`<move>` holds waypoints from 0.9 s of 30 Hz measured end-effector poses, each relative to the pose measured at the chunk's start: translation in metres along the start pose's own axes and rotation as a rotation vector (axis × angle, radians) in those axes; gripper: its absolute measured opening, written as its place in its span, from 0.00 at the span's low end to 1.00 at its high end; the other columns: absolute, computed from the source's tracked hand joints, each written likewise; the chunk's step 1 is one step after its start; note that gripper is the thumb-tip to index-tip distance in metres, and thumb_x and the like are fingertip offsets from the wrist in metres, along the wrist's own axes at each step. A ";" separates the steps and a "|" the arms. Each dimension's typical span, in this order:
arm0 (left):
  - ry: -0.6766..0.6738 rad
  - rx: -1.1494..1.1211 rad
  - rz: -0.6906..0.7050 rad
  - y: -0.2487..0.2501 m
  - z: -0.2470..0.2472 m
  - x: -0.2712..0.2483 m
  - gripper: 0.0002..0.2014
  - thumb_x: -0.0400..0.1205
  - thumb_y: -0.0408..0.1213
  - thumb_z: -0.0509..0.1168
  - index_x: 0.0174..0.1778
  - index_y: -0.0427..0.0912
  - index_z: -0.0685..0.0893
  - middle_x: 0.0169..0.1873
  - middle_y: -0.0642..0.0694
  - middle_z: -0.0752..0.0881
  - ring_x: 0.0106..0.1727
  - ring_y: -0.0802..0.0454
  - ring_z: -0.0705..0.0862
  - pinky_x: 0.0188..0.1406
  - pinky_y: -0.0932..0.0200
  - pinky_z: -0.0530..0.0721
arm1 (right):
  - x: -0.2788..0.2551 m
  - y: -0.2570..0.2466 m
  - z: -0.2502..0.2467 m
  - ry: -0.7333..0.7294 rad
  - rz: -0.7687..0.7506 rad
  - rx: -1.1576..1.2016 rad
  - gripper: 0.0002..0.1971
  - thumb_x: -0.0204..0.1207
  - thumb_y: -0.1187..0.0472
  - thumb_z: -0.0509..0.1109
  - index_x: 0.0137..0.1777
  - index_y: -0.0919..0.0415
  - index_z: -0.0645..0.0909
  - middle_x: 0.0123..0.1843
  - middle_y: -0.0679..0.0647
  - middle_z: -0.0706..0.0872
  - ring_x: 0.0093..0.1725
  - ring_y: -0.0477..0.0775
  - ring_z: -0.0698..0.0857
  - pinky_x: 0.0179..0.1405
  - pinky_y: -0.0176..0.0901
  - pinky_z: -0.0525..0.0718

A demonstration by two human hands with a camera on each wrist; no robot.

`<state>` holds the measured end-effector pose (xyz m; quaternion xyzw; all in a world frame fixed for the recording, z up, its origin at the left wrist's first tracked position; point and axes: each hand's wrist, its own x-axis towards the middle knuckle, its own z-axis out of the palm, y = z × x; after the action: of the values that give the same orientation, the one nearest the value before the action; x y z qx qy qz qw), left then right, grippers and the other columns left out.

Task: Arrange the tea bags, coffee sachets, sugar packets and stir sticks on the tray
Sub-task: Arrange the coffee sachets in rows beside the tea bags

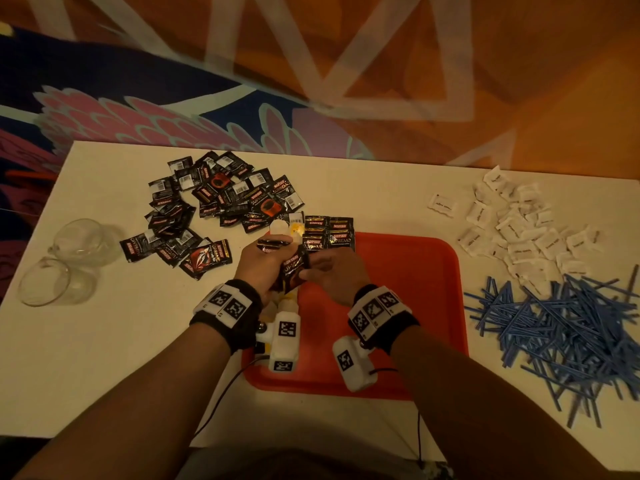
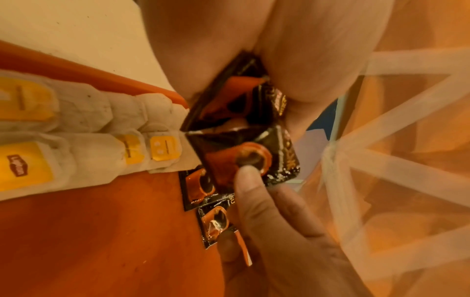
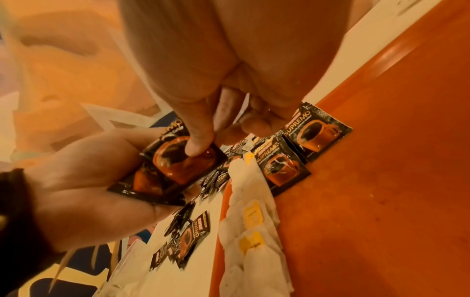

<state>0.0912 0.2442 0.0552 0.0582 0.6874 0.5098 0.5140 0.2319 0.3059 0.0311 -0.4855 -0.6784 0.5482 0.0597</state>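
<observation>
the main risk lay in the small stack of coffee sachets [image 1: 290, 268] held over the near-left part of the orange tray [image 1: 415, 271]. the foil looked slick, and the left hand [image 1: 258, 268] gripped several at once, so as the right hand [image 1: 334, 277] drew the top one away, the ones beneath could have slid out and dropped onto the row of tea bags [image 2: 106, 140] lined along the tray's left edge, knocking that row askew. a second risk was the placed sachets [image 1: 329, 233] at the tray's far-left corner: a careless set-down beside them could have pushed them out of line, since they lay flat and loose.

the two hands were close together, meeting over the stack. the left hand was curled round the sachets from below, palm turned inward. the right hand was pinching the top sachet, thumb [image 3: 201, 140] pressed on its printed cup, the other fingers tucked behind it. both forearms reached forward from the counter's [image 1: 138, 341] near edge, with the wrists raised above the tray.

the rest waited off the tray: a loose heap of sachets [image 1: 207, 209] on the counter to the left, sugar packets [image 1: 519, 226] at the far right and blue stir sticks [image 1: 561, 330] in a tangle nearer right.
</observation>
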 end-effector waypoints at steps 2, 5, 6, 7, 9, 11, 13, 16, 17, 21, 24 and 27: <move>0.004 0.005 0.017 -0.001 0.000 0.001 0.04 0.81 0.31 0.72 0.47 0.44 0.89 0.46 0.40 0.91 0.49 0.40 0.91 0.43 0.46 0.89 | -0.001 0.001 -0.001 0.006 -0.007 -0.033 0.10 0.73 0.58 0.78 0.53 0.55 0.90 0.50 0.47 0.92 0.47 0.38 0.87 0.42 0.25 0.77; -0.022 -0.007 0.027 0.000 0.001 0.002 0.04 0.80 0.33 0.74 0.48 0.44 0.89 0.48 0.37 0.91 0.51 0.38 0.91 0.42 0.46 0.89 | 0.000 0.006 -0.004 0.030 0.011 -0.073 0.10 0.72 0.57 0.79 0.53 0.55 0.90 0.50 0.46 0.91 0.41 0.32 0.82 0.35 0.21 0.71; -0.026 0.007 0.033 -0.001 0.002 0.003 0.04 0.80 0.33 0.74 0.48 0.44 0.88 0.48 0.38 0.91 0.51 0.37 0.90 0.42 0.46 0.89 | 0.000 0.008 -0.005 0.030 0.016 -0.077 0.10 0.72 0.57 0.79 0.53 0.55 0.90 0.50 0.46 0.91 0.41 0.31 0.81 0.34 0.21 0.70; -0.027 0.033 0.045 -0.002 0.003 0.005 0.05 0.79 0.33 0.75 0.47 0.45 0.86 0.48 0.39 0.90 0.51 0.37 0.90 0.42 0.45 0.89 | 0.001 0.010 -0.004 0.030 0.014 -0.080 0.10 0.72 0.56 0.80 0.52 0.55 0.90 0.50 0.46 0.91 0.40 0.31 0.81 0.35 0.21 0.70; -0.018 0.091 0.088 -0.006 0.006 0.009 0.08 0.78 0.35 0.77 0.46 0.47 0.84 0.48 0.40 0.90 0.53 0.37 0.90 0.49 0.41 0.90 | 0.000 0.011 -0.004 0.022 -0.010 -0.097 0.07 0.71 0.56 0.80 0.49 0.55 0.91 0.47 0.45 0.91 0.40 0.31 0.81 0.36 0.22 0.71; 0.021 0.154 0.155 -0.009 0.009 0.013 0.08 0.79 0.35 0.77 0.44 0.49 0.84 0.48 0.44 0.90 0.54 0.41 0.90 0.58 0.39 0.88 | 0.001 0.015 -0.006 0.024 -0.004 -0.111 0.07 0.72 0.56 0.79 0.48 0.55 0.90 0.45 0.43 0.89 0.40 0.32 0.81 0.38 0.24 0.74; 0.063 0.241 0.229 -0.010 0.010 0.016 0.06 0.80 0.37 0.74 0.44 0.52 0.85 0.49 0.49 0.89 0.55 0.46 0.89 0.61 0.38 0.87 | 0.002 0.022 -0.011 0.049 0.056 -0.104 0.08 0.74 0.56 0.78 0.52 0.54 0.89 0.48 0.44 0.88 0.42 0.35 0.82 0.45 0.29 0.81; 0.054 0.483 0.322 -0.010 0.008 0.021 0.05 0.83 0.40 0.69 0.47 0.57 0.87 0.52 0.55 0.87 0.58 0.50 0.85 0.65 0.48 0.83 | 0.006 0.038 -0.026 0.111 0.154 -0.128 0.10 0.77 0.56 0.74 0.58 0.54 0.88 0.53 0.47 0.88 0.47 0.42 0.82 0.43 0.29 0.78; 0.016 0.615 0.355 -0.012 0.006 0.024 0.07 0.84 0.38 0.67 0.51 0.56 0.88 0.55 0.53 0.86 0.61 0.50 0.84 0.66 0.53 0.80 | 0.008 0.043 -0.032 0.128 0.191 -0.146 0.11 0.79 0.56 0.73 0.59 0.54 0.87 0.54 0.46 0.88 0.48 0.42 0.82 0.40 0.29 0.76; -0.215 1.150 0.410 -0.017 0.004 0.024 0.21 0.85 0.29 0.60 0.71 0.53 0.83 0.63 0.45 0.77 0.66 0.47 0.77 0.67 0.58 0.70 | 0.017 0.060 -0.048 0.159 0.323 -0.167 0.11 0.78 0.57 0.74 0.58 0.57 0.85 0.55 0.50 0.89 0.46 0.42 0.81 0.39 0.29 0.75; -0.279 1.298 0.413 -0.021 0.005 0.024 0.26 0.84 0.29 0.60 0.77 0.56 0.77 0.71 0.46 0.72 0.65 0.47 0.79 0.63 0.58 0.76 | 0.025 0.064 -0.049 0.187 0.355 -0.173 0.07 0.75 0.56 0.76 0.45 0.51 0.79 0.48 0.47 0.86 0.44 0.42 0.81 0.43 0.35 0.81; -0.316 1.438 0.429 -0.025 0.007 0.025 0.28 0.84 0.31 0.62 0.81 0.56 0.73 0.76 0.46 0.69 0.67 0.43 0.79 0.60 0.52 0.81 | 0.034 0.064 -0.044 0.174 0.352 -0.213 0.12 0.74 0.54 0.78 0.37 0.47 0.75 0.40 0.42 0.82 0.55 0.51 0.83 0.68 0.55 0.78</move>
<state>0.0960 0.2519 0.0204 0.5827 0.7418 0.0113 0.3317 0.2792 0.3566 -0.0183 -0.6455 -0.6294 0.4315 -0.0304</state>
